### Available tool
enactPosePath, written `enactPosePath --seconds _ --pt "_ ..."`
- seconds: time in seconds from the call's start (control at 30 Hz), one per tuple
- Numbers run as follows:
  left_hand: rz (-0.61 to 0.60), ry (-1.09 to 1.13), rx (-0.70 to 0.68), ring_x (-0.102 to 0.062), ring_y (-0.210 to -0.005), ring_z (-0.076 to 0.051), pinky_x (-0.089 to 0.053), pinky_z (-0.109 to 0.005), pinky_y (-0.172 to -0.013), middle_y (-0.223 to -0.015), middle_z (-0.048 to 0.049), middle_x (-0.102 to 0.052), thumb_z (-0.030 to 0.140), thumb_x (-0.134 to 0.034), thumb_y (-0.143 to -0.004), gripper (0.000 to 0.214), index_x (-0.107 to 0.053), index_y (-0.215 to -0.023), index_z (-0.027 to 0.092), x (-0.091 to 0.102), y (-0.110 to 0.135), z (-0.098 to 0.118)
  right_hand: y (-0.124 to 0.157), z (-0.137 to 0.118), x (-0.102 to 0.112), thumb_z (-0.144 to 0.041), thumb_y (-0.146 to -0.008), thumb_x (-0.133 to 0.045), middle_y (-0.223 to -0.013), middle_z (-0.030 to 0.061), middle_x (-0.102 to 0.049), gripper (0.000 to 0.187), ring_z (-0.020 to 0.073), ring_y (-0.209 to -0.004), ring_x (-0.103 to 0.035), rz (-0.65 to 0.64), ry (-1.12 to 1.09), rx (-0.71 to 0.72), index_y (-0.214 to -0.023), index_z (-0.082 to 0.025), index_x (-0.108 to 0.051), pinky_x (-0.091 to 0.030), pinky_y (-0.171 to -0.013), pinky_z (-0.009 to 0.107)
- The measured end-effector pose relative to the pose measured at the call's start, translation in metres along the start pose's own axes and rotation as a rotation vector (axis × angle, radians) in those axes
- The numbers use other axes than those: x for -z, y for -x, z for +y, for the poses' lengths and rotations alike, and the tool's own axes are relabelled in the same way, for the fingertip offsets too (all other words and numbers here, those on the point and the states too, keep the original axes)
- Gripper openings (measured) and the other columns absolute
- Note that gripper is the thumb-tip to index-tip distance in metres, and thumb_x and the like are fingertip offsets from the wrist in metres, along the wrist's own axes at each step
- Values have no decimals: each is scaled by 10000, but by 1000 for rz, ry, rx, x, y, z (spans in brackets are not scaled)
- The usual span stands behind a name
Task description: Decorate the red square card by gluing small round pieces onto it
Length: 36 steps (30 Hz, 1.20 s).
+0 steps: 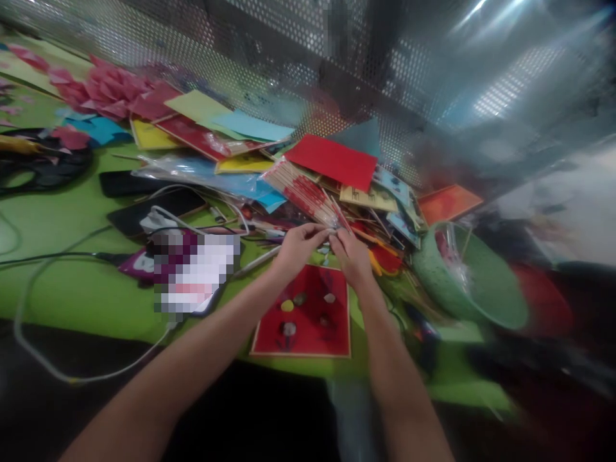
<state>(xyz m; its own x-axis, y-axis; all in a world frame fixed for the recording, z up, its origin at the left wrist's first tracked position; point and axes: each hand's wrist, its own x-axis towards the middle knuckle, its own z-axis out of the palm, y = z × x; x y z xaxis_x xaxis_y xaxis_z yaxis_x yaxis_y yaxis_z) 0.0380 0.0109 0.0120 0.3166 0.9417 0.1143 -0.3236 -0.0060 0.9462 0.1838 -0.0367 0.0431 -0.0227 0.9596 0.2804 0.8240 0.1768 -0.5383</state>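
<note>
My left hand (299, 247) and my right hand (353, 255) meet above a red card (308, 317) that carries small round decorations. Both hands have their fingers pinched together at the near end of a packet of thin wooden sticks (308, 190) wrapped in plastic. The packet lies slanted, running up and to the left from my fingertips. The picture is blurred, so I cannot tell whether the fingers grip the packet's wrapper or a single stick.
Sheets of coloured paper (332, 160) lie piled across the green table (72, 282). A green bowl (462, 282) stands tipped at the right. Phones (154, 212), white cables (43, 359), pink paper flowers (106, 90) and a black object (38, 167) lie to the left.
</note>
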Motion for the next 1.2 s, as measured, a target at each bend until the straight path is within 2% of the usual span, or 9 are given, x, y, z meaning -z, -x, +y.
enactPosePath --seconds 0.17,0.5,0.73,0.93,1.2 --pt "-21 -102 -37 -633 -817 -178 -483 -294 -815 -855 -39 -747 392 -718 -794 253 -779 -903 171 0 1 -1 -1 0 2 -386 -978 -373 -658 12 -533 304 184 -631 -493 -10 138 47 -709 -246 -394 -323 -619 295" --pt "-15 -131 -26 -648 -852 -197 -498 -304 -821 -904 -63 -757 371 -692 -800 265 -777 -931 157 2 -1 -12 -3 7 -3 -343 -936 -336 -629 17 -513 249 182 -616 -454 13 192 61 -732 -242 -437 -274 -609 299" --pt "16 -137 -56 -656 -803 -184 -500 -296 -801 -866 -59 -760 372 -678 -801 292 -774 -950 140 6 -6 -12 -2 7 -7 -429 -996 -296 -657 -1 -500 333 175 -644 -474 2 -18 50 -739 -246 -403 -306 -630 291" --pt "-14 -233 -130 -672 -854 -198 -501 -302 -832 -916 -63 -773 369 -660 -830 268 -783 -951 164 7 -6 -14 -4 9 -7 -431 -971 -352 -644 -8 -485 320 171 -635 -463 -25 -34 36 -718 -244 -410 -305 -627 292" --pt "-3 -210 -77 -656 -834 -196 -494 -294 -793 -899 -64 -762 361 -662 -820 275 -779 -961 154 8 -7 -14 -4 15 -12 -404 -951 -360 -578 -18 -477 339 161 -577 -470 20 -198 -24 -667 -241 -446 -335 -592 292"
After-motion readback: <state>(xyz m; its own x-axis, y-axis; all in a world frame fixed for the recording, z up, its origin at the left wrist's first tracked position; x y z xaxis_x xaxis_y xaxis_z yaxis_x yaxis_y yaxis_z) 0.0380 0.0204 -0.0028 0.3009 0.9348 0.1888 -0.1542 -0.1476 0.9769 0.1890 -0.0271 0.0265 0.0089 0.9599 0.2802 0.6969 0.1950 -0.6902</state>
